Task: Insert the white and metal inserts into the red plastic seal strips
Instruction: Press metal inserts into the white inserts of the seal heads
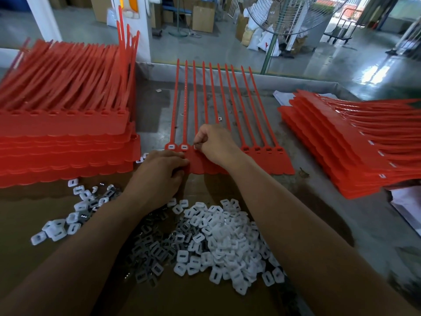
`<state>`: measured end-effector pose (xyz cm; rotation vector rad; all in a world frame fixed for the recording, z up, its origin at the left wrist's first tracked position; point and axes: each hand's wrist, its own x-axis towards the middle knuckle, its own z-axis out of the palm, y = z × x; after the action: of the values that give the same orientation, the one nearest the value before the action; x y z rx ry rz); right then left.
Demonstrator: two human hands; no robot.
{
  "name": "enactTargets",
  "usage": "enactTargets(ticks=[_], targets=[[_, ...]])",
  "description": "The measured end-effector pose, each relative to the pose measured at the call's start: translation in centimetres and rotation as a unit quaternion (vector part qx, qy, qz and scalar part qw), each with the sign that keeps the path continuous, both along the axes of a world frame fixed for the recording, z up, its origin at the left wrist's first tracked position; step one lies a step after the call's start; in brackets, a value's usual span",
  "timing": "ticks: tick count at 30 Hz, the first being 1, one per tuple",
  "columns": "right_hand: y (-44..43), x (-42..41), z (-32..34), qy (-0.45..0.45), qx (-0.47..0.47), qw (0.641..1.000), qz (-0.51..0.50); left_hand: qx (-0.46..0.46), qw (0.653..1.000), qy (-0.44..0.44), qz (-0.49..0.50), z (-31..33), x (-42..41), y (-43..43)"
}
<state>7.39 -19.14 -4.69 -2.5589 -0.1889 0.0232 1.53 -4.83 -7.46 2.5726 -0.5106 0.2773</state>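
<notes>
the red seal strips [262, 163] lay mid-worktop [159, 110], their two leftmost sockets already filled. the right hand [216, 144] had its grip closed, pinching what looked like a white insert [195, 147] at the third socket. the left hand [164, 169] gripped the sheet's near edge. pressed in crooked, the insert could jam or spring out. a slack left grip would let the sheet slide. either forearm might scatter the near pile of inserts [227, 236].

Both forearms reach forward, converging. Left hand [159, 176] palm-down, fingers curled, gripping red seal strip [262, 165] edge. Right hand [216, 144] just beyond, knuckles up, thumb-forefinger pinched; whatever's pinched is hidden.
</notes>
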Motion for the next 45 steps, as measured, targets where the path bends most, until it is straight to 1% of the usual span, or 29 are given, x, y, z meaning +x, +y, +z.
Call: enactTargets(ticks=[3,8,11,18,24,27,33,37,39,42,45], targets=[[0.2,0.3,-0.4,0.007,-0.006,1.0,-0.008,0.003,1.0,0.008,0.005,-0.1,0.1,0.1],[0.2,0.7,-0.8,-0.004,0.031,0.998,-0.049,0.003,1.0,0.013,0.005,0.0,0.1,0.1],[0.3,1.3,-0.6,0.012,0.017,0.998,-0.066,0.001,1.0,0.014,0.005,0.0,0.0,0.0],[0.6,2.1,-0.4,0.042,0.02,0.995,-0.092,0.0,1.0,0.02,0.008,0.0,0.0,0.0],[0.5,1.9,-0.7,0.03,0.005,0.996,-0.089,0.005,1.0,0.022,0.006,0.1,-0.1,0.0],[0.1,1.6,-0.7,0.028,0.008,0.997,-0.075,0.003,1.0,0.019,0.005,0.1,-0.1,-0.1],[-1.3,0.4,0.3,0.075,0.108,0.99,-0.043,-0.003,1.0,0.008,0.0,0.0,0.1,-0.3],[-2.2,-1.0,1.5,0.107,0.135,0.985,-0.018,-0.007,1.0,0.003,-0.003,0.1,0.2,-0.2],[-2.8,-2.0,2.1,0.1,0.124,0.987,0.005,-0.006,1.0,-0.003,-0.004,0.1,0.1,-0.3],[-3.5,-3.6,2.9,0.08,0.064,0.994,0.045,-0.01,1.0,-0.009,-0.003,0.1,0.1,-0.3],[-4.3,-5.6,3.5,0.122,0.039,0.988,0.085,-0.003,1.0,-0.002,0.005,0.0,0.2,-0.3]])
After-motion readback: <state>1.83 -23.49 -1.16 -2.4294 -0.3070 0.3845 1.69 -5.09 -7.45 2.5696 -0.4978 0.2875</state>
